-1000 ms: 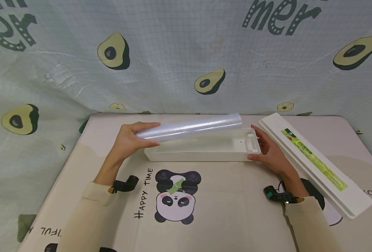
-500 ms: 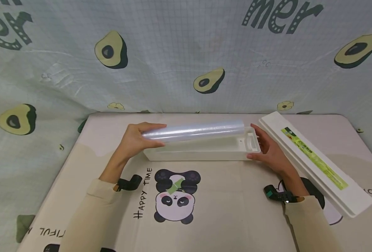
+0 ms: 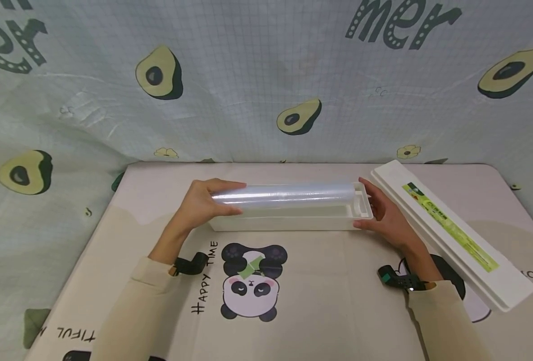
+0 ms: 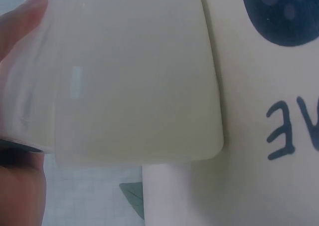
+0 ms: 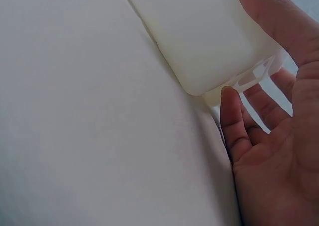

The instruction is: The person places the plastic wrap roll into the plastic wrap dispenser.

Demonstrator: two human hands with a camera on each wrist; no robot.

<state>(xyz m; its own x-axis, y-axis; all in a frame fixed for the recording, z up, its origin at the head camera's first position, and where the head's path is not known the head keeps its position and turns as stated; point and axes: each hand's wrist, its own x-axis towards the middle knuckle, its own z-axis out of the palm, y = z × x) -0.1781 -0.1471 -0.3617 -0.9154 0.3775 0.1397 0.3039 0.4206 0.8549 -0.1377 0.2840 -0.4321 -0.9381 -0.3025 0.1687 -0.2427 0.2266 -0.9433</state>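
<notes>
A person's left hand [image 3: 199, 205] grips the left end of a clear, shiny roll [image 3: 289, 194], thumb on the near side and fingers on the far side, over the open top of a white box [image 3: 284, 224] on the worktop [image 3: 320, 296]. The roll runs lengthwise along the box, its left end above the rim; whether its right end touches the inside cannot be told. The right hand [image 3: 385, 213] grasps the box's right end, thumb against the near wall. Just beyond that hand, a long white lid [image 3: 492, 291] with a green label [image 3: 449, 225] lies slantwise. Near the box, a panda print [image 3: 250, 281] decorates the worktop; an avocado-patterned sheet [image 3: 230, 75] hangs behind.
</notes>
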